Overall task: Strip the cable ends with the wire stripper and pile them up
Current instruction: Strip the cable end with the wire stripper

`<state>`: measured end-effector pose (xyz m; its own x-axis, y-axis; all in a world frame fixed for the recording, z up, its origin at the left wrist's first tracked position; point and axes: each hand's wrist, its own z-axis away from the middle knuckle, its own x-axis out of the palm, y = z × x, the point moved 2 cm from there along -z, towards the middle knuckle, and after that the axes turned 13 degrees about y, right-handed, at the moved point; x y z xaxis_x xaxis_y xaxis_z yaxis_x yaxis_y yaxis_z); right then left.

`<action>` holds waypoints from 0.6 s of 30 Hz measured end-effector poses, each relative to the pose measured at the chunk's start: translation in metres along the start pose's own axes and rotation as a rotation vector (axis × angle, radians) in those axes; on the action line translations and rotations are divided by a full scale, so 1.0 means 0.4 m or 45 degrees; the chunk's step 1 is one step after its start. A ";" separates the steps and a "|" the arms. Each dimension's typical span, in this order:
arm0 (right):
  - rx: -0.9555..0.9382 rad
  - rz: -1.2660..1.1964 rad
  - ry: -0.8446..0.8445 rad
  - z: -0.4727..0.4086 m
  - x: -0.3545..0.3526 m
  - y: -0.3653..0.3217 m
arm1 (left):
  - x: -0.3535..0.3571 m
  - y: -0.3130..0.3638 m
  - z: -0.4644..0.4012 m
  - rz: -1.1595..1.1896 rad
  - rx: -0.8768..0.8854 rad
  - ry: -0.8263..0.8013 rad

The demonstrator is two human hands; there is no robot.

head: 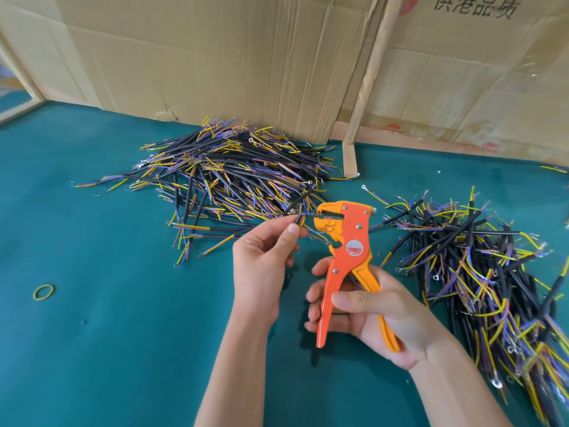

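Teal mat [123, 334], cable piles either side: left hand [261, 263] pinches cable [300, 204], feeding cores to wire stripper [345, 241] gripped by right hand [369, 315].

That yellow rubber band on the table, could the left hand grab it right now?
Probably not at once. The left hand is pinching a black cable at the wire stripper. The rubber band lies on bare green table to its left with nothing between, so it could once the cable is dropped.
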<state>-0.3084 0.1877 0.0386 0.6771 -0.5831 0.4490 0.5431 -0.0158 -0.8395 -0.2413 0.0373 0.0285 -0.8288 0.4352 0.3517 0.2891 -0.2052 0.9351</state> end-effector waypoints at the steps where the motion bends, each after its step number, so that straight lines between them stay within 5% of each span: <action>1: 0.003 0.010 -0.003 0.000 0.003 0.001 | 0.000 0.000 0.000 -0.006 0.003 -0.005; 18: 0.012 0.106 0.099 0.009 0.022 -0.004 | -0.004 -0.005 -0.008 -0.147 0.109 -0.017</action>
<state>-0.3016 0.1854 0.0452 0.6800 -0.6431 0.3522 0.4912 0.0430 -0.8700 -0.2422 0.0341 0.0259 -0.8525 0.4633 0.2419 0.2326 -0.0782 0.9694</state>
